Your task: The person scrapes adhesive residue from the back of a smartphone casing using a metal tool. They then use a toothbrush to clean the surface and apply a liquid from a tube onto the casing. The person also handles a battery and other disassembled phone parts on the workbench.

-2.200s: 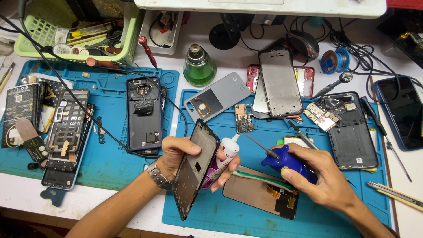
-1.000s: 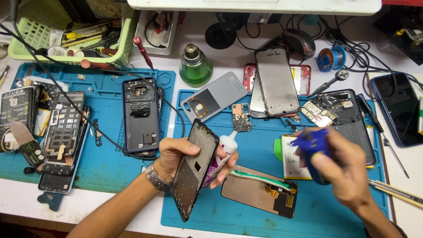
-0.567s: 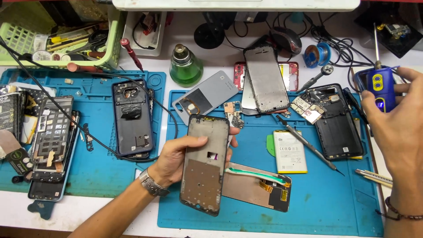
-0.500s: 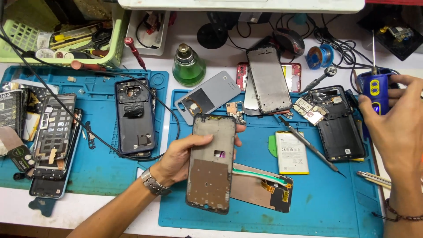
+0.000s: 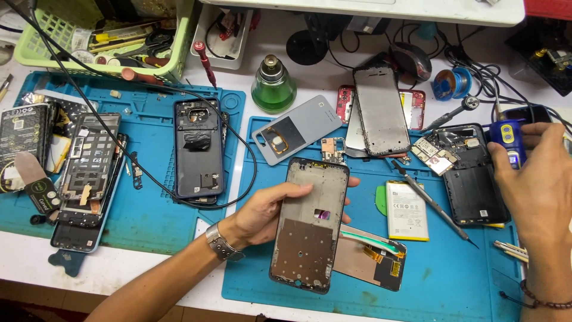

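Your left hand [image 5: 271,209] holds a bare phone mid-frame [image 5: 310,223] face-up over the right blue repair mat [image 5: 441,280], near its front-left part. Palm under the left edge, thumb across the upper part, fingertips showing at the right edge. Frame is roughly upright in view, slightly tilted.

Just beside the frame on the right, a detached display panel [image 5: 372,262] with a flex cable lies flat on the mat, partly under the frame's lower corner. Beyond it: a white phone battery [image 5: 406,210], and a long thin probe tool [image 5: 432,203] lying diagonally right next to it.

Your right hand [image 5: 539,185] is at the far right edge, fingers closed around a blue electric screwdriver [image 5: 509,140], held above the mat, well apart from the frame. An open black phone body [image 5: 473,185] lies just left of that hand.

Further back on the mat: a grey back cover [image 5: 298,128], a second frame [image 5: 381,110] stacked over a red phone shell [image 5: 414,107]. A green glass solvent bottle [image 5: 273,86] stands on the bench behind.

The left mat [image 5: 149,209] carries a dark phone with back off [image 5: 198,149] and more stripped phones [image 5: 86,173].
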